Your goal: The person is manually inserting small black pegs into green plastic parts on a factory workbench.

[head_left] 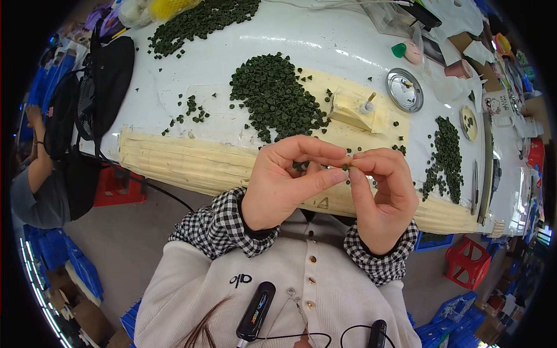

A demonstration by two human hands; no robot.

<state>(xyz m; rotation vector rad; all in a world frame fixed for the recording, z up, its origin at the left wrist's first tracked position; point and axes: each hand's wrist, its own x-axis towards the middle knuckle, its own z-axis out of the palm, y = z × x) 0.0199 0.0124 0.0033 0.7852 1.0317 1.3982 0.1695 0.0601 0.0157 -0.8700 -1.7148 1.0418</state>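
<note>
My left hand (277, 182) and my right hand (384, 194) meet above the front edge of the table, fingertips almost touching. Between the pinched thumbs and forefingers is a small dark green piece (346, 167), mostly covered by the fingers. More green shows inside the curled fingers of the left hand. Just beyond my hands lies a large pile of small, round, dark green pieces (272, 95). Right of that pile, a cream-wrapped block (355, 113) with a short upright peg stands on a yellowish sheet (325, 87).
A round metal dish (404, 90) lies behind the block. More green pieces are heaped at far left (203, 23) and at right (445, 153). Tweezers (474, 185) lie near the right edge. A black bag (113, 81) sits at left; another person's arm (39, 151) shows beyond it.
</note>
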